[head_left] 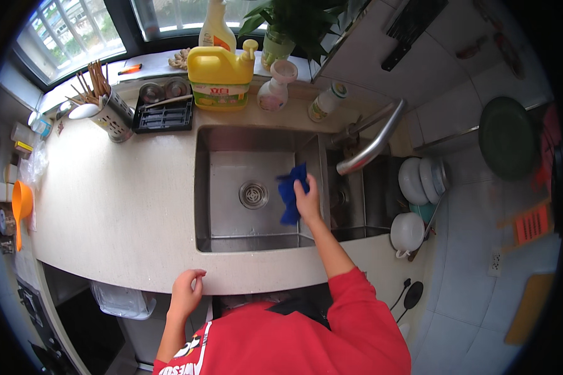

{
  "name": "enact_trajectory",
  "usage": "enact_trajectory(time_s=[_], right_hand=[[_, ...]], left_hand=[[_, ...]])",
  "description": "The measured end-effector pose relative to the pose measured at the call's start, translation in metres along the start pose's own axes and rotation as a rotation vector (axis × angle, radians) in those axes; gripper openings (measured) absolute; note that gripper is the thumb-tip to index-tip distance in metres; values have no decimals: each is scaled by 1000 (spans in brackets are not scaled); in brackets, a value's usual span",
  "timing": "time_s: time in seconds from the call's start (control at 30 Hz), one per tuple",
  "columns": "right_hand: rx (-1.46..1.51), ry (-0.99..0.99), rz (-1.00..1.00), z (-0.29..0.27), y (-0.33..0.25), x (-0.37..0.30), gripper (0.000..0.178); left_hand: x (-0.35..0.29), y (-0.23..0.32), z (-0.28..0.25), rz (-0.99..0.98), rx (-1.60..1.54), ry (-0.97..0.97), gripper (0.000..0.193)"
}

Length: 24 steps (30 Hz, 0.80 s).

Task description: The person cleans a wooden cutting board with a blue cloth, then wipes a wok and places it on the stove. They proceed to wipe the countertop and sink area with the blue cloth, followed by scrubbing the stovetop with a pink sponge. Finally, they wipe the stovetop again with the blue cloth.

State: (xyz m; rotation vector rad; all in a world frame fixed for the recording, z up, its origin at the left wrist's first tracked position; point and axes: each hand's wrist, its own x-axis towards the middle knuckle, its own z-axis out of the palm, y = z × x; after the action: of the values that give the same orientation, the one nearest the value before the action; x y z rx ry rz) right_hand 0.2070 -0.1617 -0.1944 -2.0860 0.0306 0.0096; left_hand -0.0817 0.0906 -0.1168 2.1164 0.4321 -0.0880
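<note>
With fingers [311, 182] bunched together, pinching 1 blue cloth [288, 199] in right hand [307, 203] over the sink's [228, 181] right side; holding left hand [187, 289] near the sink's front left corner, with fingers loosely curled, partly open.

Here we go: two bare hands at it, one left hand [187, 290], one right hand [307, 201]! A single blue cloth [289, 209]. Two sink basins [228, 169], one curved faucet [376, 149], one yellow jug [221, 73], one leafy plant [303, 24]! And there, one chopstick holder [114, 117], one orange ladle [22, 200], one wall socket [495, 262].
</note>
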Motion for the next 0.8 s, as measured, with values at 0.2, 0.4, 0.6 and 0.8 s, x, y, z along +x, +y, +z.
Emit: enact_trajectory(time_s=[0.2,0.4,0.6,0.8], right_hand=[[-83,424,109,58,-10,139,42],[-167,336,24,148,-21,122,36],[-89,240,-287,175,-69,86,45],[-360,177,-111,176,-65,115,35]], left_hand=[[-15,-15,-17,-136,49,110,11],[-34,-25,-26,-277,59,139,12],[-44,-27,-30,-332,19,192,13],[-59,-41,-29,-354,22,190,12]])
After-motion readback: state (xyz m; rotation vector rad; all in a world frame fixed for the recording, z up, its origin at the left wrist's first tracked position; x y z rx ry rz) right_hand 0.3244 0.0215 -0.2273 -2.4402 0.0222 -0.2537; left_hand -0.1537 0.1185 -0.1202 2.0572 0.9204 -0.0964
